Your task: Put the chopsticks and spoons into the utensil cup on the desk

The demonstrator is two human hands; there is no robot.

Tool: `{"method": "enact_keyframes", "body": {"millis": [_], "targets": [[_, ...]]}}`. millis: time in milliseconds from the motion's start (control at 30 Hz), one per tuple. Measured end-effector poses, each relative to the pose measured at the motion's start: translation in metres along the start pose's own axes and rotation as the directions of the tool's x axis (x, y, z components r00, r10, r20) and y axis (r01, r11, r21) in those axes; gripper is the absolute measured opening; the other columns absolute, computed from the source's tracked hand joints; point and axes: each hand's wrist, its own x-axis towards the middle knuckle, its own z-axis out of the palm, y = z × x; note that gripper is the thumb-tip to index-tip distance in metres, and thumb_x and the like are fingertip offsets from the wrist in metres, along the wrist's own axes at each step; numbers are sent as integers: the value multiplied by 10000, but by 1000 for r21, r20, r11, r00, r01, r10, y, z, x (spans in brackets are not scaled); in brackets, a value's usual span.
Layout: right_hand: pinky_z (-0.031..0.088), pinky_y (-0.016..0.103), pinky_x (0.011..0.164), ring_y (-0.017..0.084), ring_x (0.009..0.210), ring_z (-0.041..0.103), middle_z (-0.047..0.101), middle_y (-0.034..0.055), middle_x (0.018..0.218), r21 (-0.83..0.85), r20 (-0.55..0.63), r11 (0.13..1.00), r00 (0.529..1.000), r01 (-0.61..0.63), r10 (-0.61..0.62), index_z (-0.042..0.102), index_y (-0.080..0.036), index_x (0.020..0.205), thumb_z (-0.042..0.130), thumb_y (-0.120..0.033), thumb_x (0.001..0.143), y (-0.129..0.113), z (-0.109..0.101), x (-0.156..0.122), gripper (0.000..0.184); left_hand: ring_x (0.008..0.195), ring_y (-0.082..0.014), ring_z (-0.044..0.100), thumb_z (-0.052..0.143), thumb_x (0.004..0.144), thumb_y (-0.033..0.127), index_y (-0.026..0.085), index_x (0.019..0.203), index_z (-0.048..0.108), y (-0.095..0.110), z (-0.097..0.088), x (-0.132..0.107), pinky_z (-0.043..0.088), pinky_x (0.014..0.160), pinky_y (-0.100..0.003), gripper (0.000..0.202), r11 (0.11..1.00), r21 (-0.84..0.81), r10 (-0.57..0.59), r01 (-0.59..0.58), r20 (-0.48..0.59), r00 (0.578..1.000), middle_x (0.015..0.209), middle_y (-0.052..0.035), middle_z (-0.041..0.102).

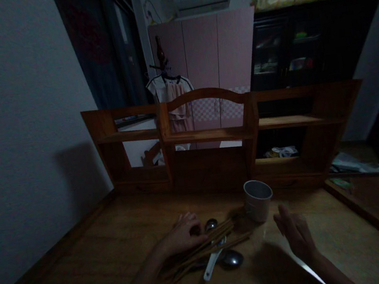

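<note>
Left hand with fingers curled down at the chopsticks; cannot tell whether gripping or only touching. Right hand loosely spread, with nothing visible in grasp, just right of the metal cup. Cup upright on the desk, mouth upward, with grey inner wall in view; too dark to tell deeper down. Chopsticks scattered in a loose bundle left of the cup, lying among a white spoon, a large metal spoon and a smaller metal spoon. At the back, a wooden shelf with several compartments; in or behind the lower right one, a crumpled white bundle. Farther back, a black cabinet with pale items behind glass, too dim to name.
</note>
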Motion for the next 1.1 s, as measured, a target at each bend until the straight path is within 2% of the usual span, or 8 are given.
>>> {"method": "enact_keyframes", "body": {"millis": [167,300,433,500,567,733,900,1100], "targets": [[258,237,450,85,395,353,361,-42,441,-61,217,995,974,78,-63,458,-187,484,338,-480,973,-2,7,0,583,946,-188,499,619,813,468,210,796,599,-6,4,1,327,894,-317,259,1000,7,22,-22,0,1000,933,7,575],[290,239,479,102,410,452,471,-12,442,-187,398,974,916,126,-42,546,-162,511,374,-428,976,-15,12,2,563,944,-187,499,629,799,407,208,774,577,-8,5,2,318,904,-323,207,999,25,39,-39,1,999,917,14,572],[296,234,492,119,487,512,582,4,559,-213,520,947,848,241,-99,614,-165,682,472,-326,929,-24,18,0,326,942,-189,498,623,776,312,213,767,563,-10,8,2,315,926,-336,116,997,39,68,-68,21,997,921,18,575],[316,226,502,124,536,539,616,9,627,-176,546,955,831,239,-108,628,-173,793,493,-276,906,-26,21,-2,204,945,-196,497,627,759,304,213,762,563,-11,9,2,321,928,-341,112,997,40,69,-70,23,997,931,14,571],[336,223,507,128,560,556,626,7,658,-156,566,964,819,216,-92,638,-187,923,501,-253,895,-26,22,-4,155,944,-199,494,631,744,301,210,754,560,-12,10,2,325,923,-340,115,997,41,63,-63,11,998,927,12,567],[399,238,539,144,608,594,671,24,772,-154,620,967,782,203,-65,563,-239,1218,522,-219,875,-27,22,-3,346,920,-181,493,618,747,285,209,734,550,-11,9,3,326,901,-313,103,996,35,85,-86,29,996,883,28,566],[460,266,628,176,746,643,695,80,968,-130,632,966,769,225,-94,544,-235,1251,496,-212,894,-29,22,-3,361,905,-177,481,615,741,270,206,712,544,-8,9,3,323,884,-309,100,995,55,85,-87,35,996,865,32,565],[478,285,645,194,734,660,708,95,929,-178,637,958,769,224,-62,503,-234,1308,467,-195,898,-22,26,-4,413,903,-184,482,615,742,283,208,728,550,-8,7,2,321,898,-328,100,995,38,88,-91,57,994,873,23,575]]}}
